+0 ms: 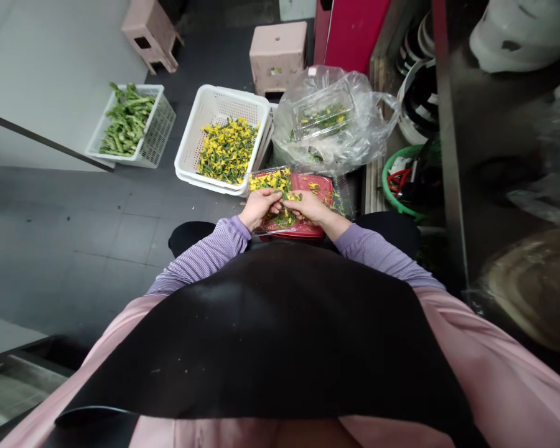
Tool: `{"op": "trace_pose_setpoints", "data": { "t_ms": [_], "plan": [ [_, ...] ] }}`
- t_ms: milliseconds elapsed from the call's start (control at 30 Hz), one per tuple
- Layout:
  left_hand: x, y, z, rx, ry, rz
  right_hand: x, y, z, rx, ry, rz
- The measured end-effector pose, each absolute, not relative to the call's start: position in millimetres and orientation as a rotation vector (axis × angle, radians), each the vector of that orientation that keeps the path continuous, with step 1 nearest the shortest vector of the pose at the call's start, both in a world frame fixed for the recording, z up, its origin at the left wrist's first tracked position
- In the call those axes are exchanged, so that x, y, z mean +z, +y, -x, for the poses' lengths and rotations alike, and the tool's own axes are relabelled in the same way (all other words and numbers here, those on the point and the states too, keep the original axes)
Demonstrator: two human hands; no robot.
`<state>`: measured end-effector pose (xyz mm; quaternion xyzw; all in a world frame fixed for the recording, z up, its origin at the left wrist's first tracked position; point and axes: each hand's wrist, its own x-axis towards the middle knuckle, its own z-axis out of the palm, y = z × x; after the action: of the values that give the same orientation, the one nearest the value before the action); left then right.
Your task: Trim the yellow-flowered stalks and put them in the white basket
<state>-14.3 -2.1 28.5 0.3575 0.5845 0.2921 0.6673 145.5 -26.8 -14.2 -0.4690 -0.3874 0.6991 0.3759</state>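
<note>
My left hand (261, 208) and my right hand (310, 208) meet fingertip to fingertip over a red stool or lid (303, 234). Both are closed in a pinch. A small yellow flower (295, 197) with a green stem shows at the right fingertips. What the left fingers pinch is hidden. Under and just beyond the left hand, a clear plastic box holds a heap of yellow flowers (271, 180) with green stems. Loose flowers and green bits lie scattered on the red surface near the right hand.
A white basket (186, 146) of yellow flowers stands ahead left, with a basket (156, 140) of green stalks beyond. Ahead right is a clear plastic bag (364, 134) with a lidded box. Two pink stools (280, 53) stand further back. A green basket (392, 202) and metal shelf are right.
</note>
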Motion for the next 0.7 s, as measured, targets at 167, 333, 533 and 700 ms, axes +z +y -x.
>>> {"op": "trace_pose_setpoints", "data": {
  "t_ms": [167,333,533,700],
  "plan": [
    [26.0,3.6,18.8,0.618,1.348,-0.878,-16.2,-26.0,-145.3,1.883,-0.901,1.093],
    [8.5,3.5,33.0,0.228,1.414,-1.484,-10.2,-16.2,-155.8,1.962,-0.633,1.058],
    [-4.0,9.3,26.8,-0.091,1.488,-2.017,-1.0,-6.6,-186.9,1.821,-0.611,0.906],
    [-27.8,29.2,-13.0,-0.19,1.671,-1.875,-0.1,-9.9,-188.8,1.804,-0.626,0.845]
  ]
}}
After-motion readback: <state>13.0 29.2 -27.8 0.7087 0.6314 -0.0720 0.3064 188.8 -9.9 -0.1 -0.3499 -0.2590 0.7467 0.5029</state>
